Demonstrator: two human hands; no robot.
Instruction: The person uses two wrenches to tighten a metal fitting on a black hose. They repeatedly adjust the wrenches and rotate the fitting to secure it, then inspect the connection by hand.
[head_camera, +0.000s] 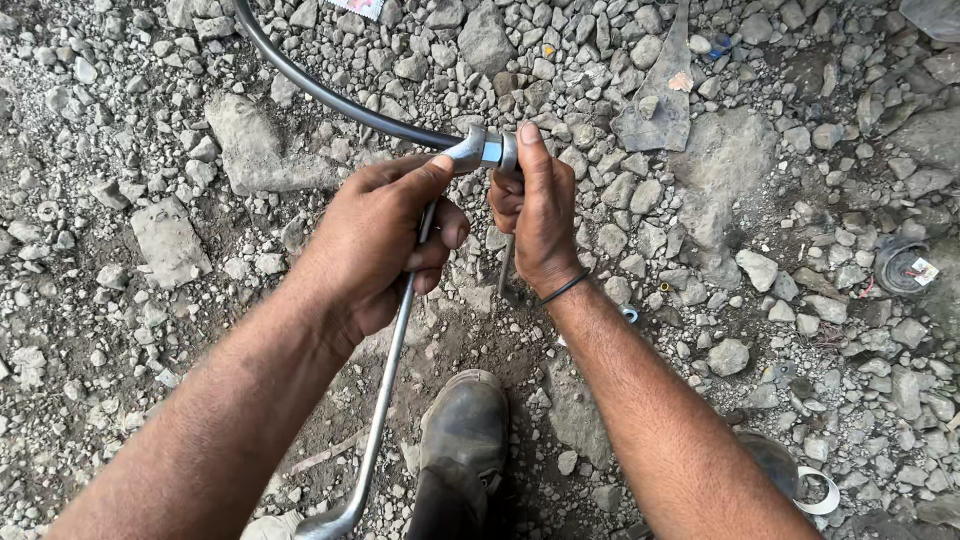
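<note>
Right now your left hand (385, 235) is closed around a thin metal rod (385, 385), thumb stretched up along the silver fitting (485, 150) at its top end. Rod runs down and left from the fist, past your boot (465, 420), and ends in a bent tip at the bottom edge of the view. Your right hand (535, 215) is closed too, fingers curled in, thumb pointing straight up and pressed against the right side of the same fitting. A short thin metal piece (506, 265) pokes down out of that fist; can't tell what it is. Dark band (565, 288) sits on the right wrist. Black hose (330, 95) joins the fitting from the left and curves up and away to the top edge. Fitting is between both thumbs, held above the ground, in the upper middle of the view. Ground is loose grey gravel (150, 240) with bigger flat stones. A white ring (820, 490) lies near your right forearm, low right. A round dark disc (900, 265) lies on the stones at far right, well apart from the hands.
</note>
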